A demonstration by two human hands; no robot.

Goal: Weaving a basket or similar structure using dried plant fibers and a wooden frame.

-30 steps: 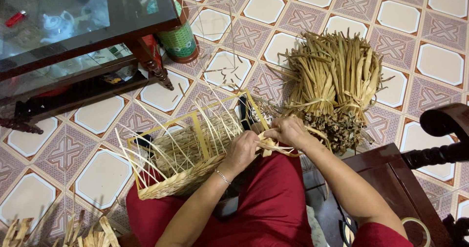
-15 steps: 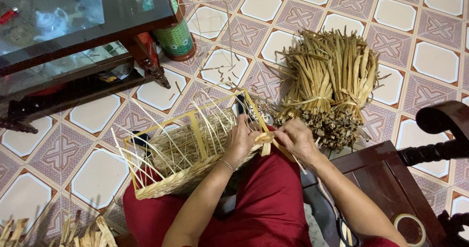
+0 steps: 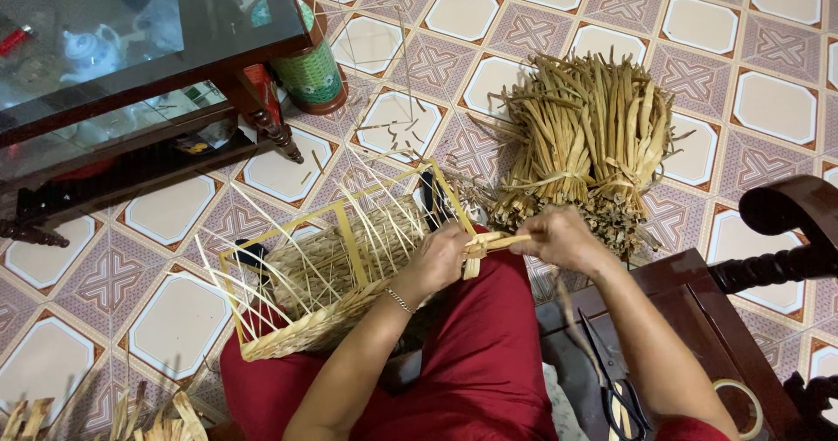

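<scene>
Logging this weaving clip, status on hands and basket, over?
Left hand and right hand both grip a straw strand at the rim of the half-woven basket. Straw bundle beside, nothing blocking.

The basket [image 3: 332, 293] was rough, dry woven straw. The table [image 3: 131, 22], upper left, had shiny glass. The floor tiles [image 3: 777, 105] looked smooth and glossy.

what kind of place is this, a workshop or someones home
Most likely a room in a home used for handcraft. The patterned tile floor, a glass-topped table with a teapot under the glass, and carved dark wood furniture suggest a living room. A bundle of dried straw lies beside a half-woven basket.
</scene>
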